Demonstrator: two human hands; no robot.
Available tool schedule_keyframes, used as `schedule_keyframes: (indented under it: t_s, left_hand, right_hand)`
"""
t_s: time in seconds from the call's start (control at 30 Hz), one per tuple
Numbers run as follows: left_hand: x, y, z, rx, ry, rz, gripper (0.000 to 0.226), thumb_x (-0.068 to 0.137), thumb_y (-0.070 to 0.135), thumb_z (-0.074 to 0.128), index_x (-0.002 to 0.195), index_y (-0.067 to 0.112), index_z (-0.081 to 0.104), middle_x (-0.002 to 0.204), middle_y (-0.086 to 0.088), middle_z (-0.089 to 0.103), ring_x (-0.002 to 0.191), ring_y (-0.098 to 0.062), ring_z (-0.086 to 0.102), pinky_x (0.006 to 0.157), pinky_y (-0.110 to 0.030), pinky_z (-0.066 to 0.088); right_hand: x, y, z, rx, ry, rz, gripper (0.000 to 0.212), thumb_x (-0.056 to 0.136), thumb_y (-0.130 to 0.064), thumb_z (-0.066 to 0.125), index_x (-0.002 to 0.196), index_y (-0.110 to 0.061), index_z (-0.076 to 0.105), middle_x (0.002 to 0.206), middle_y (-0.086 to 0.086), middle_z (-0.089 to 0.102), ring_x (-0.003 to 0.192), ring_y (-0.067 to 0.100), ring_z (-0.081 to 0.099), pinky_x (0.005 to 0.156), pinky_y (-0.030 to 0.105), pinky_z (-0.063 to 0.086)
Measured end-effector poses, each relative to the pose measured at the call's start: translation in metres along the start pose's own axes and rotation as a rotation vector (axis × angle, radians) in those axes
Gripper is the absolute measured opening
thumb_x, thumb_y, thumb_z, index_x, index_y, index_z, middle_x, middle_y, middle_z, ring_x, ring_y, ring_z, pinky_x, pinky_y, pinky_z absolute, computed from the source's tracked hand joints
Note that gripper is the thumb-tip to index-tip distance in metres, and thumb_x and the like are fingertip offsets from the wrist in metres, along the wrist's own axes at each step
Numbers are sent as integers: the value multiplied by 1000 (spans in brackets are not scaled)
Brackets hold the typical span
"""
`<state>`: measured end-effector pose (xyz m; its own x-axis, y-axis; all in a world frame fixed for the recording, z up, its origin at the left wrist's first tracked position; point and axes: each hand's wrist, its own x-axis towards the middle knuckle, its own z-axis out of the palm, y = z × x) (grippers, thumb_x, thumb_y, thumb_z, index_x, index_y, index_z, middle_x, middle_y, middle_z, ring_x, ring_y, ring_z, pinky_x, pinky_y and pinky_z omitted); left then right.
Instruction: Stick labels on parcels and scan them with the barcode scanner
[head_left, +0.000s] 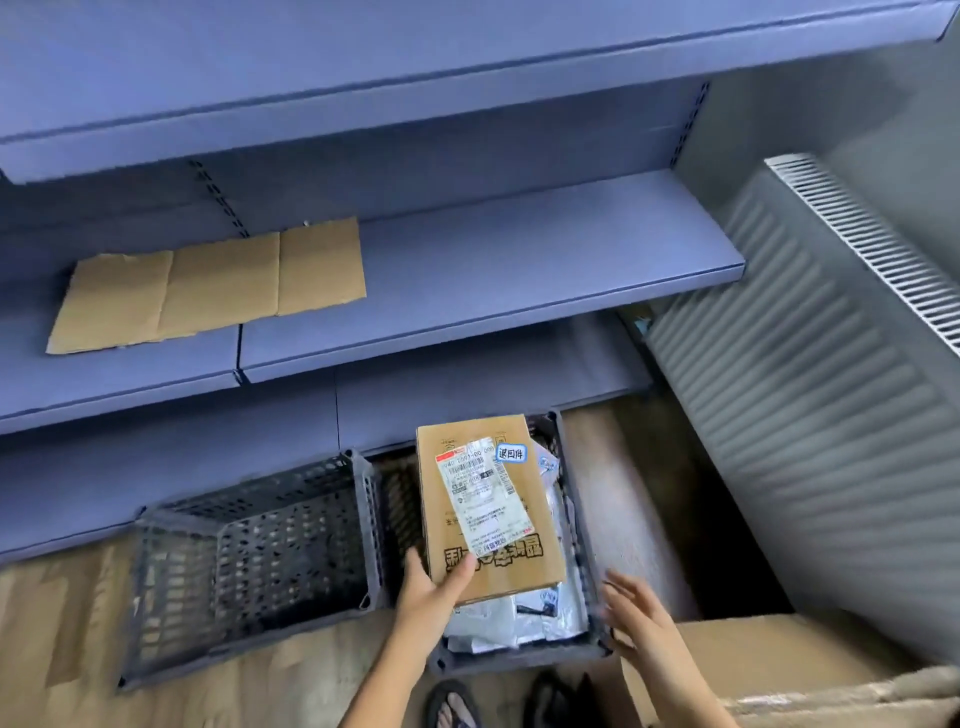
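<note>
A brown cardboard parcel (485, 499) with a white shipping label (483, 491) and a small blue-edged sticker (511, 453) is held above the right crate (597, 642). My left hand (434, 587) grips the parcel's near left corner, thumb on top. My right hand (636, 610) hovers with fingers spread over the crate's right rim, touching nothing that I can see. Several white and grey plastic mail bags (511, 621) lie in that crate under the parcel. No scanner is in view.
A second dark crate (249, 566) with nothing in it stands to the left on the wooden floor. Blue shelves (519, 270) rise behind, one bearing flat cardboard (213, 286). A large cardboard box (779, 660) is at lower right, a white radiator (831, 395) beyond it.
</note>
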<state>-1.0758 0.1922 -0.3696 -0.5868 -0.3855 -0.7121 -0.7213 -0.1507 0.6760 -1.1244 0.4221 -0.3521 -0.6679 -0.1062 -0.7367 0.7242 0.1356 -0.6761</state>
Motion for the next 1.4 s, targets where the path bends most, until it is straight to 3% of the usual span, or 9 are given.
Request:
schedule_keyframes:
  t_s: [0.13,0.27,0.5,0.57,0.7,0.83,1.03,1.2,1.4]
  left_hand:
    - [64,-50,32,37,-67,-16,124,51,76,72,145,12,22,146,-5,41,134,-20,39,113,-41,30]
    - [118,-109,69,81,-68,-1,61,81,33,72,126,18,33,121,8,50,119,-13,48,91,-22,34]
    - [168,-186,98,183,-12,-33,95,68,54,72,141,13,28,137,-5,47,124,-21,48,103,-35,38]
    - [174,-195,105,245,-16,-36,103,64,61,67,145,15,21,142,-4,40,129,-22,41,102,-34,36]
    - [188,-217,120,528,104,41,81,82,42,67,144,9,27,140,-12,24,133,-30,27,102,-39,34]
    - [198,-228,130,626,97,13,79,89,44,56,148,7,18,156,-14,-1,145,-29,2,113,-40,22]
    - [212,-226,134,882,61,-92,86,90,54,48,150,8,6,159,-12,-4,145,-35,-8,114,-57,8]
    - [215,-215,133,940,31,-159,88,90,53,49,149,5,5,157,-17,-11,144,-36,-14,115,-53,3]
    - [196,-209,120,882,35,-147,80,95,56,28,151,9,-4,158,-9,-14,145,-21,-18,116,-43,-8]
  right_hand:
    - [54,64,1,-15,42,119,16,94,-14,57,109,-19,59,110,5,63,84,13,61,66,26,43]
    - [110,121,1,-5,60,160,13,94,-6,54,100,-15,62,100,6,65,86,15,60,71,25,45]
    - [162,192,-6,-44,92,220,11,93,-5,55,96,-15,59,78,0,60,75,10,54,67,25,39]
    - [172,206,-5,-77,103,223,21,90,0,54,100,-16,61,90,0,63,81,12,57,74,28,43]
    - [186,222,6,-186,80,165,35,86,-2,57,110,-28,61,116,-5,62,110,18,57,103,46,43]
    - [198,220,20,-334,-18,129,44,92,-7,51,130,-28,50,130,-13,48,121,5,45,98,20,33]
    - [215,226,37,-605,-193,74,57,91,-1,47,145,-16,35,147,-6,31,141,8,25,85,-8,23]
    - [217,222,41,-653,-212,84,58,93,-6,47,147,-14,30,156,-5,20,143,5,16,115,21,19]
    - [205,202,44,-889,-221,33,58,92,-12,45,148,-17,29,158,-8,15,144,6,19,109,17,20]
